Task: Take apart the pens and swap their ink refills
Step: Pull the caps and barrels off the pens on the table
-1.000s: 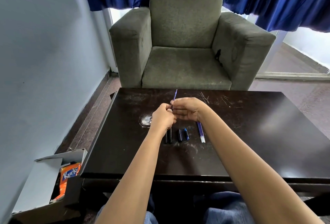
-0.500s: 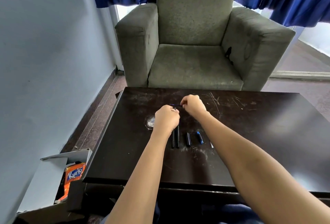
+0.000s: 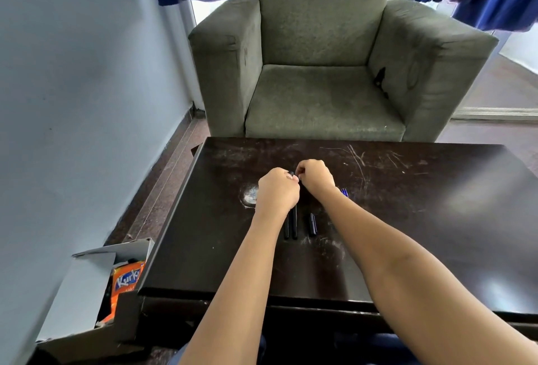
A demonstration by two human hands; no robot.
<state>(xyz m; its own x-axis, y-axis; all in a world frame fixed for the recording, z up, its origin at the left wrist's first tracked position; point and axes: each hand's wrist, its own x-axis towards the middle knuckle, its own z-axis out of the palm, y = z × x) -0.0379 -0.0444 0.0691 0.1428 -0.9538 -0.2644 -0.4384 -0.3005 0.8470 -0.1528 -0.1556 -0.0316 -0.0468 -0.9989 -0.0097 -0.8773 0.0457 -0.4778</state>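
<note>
My left hand [image 3: 278, 190] and my right hand [image 3: 316, 174] meet knuckle to knuckle above the dark table [image 3: 407, 219]. Between their fingertips sits a small dark pen part [image 3: 292, 174], mostly hidden by the fingers. Two black pen barrels [image 3: 291, 223] lie side by side on the table just under my left wrist. A short black pen piece [image 3: 312, 223] lies to their right. The blue tips of ink refills [image 3: 344, 191] peek out beyond my right forearm, which hides the rest.
A grey armchair [image 3: 320, 73] stands right behind the table. A cardboard box [image 3: 96, 286] with an orange snack packet [image 3: 123, 280] sits on the floor at the left, against the wall. A round pale scuff [image 3: 249, 194] marks the tabletop left of my hands.
The blue refill that stuck up from my hands a second ago is out of sight. Both hands closed together over a dark pen part. The camera shifted, so the table sits further right.
</note>
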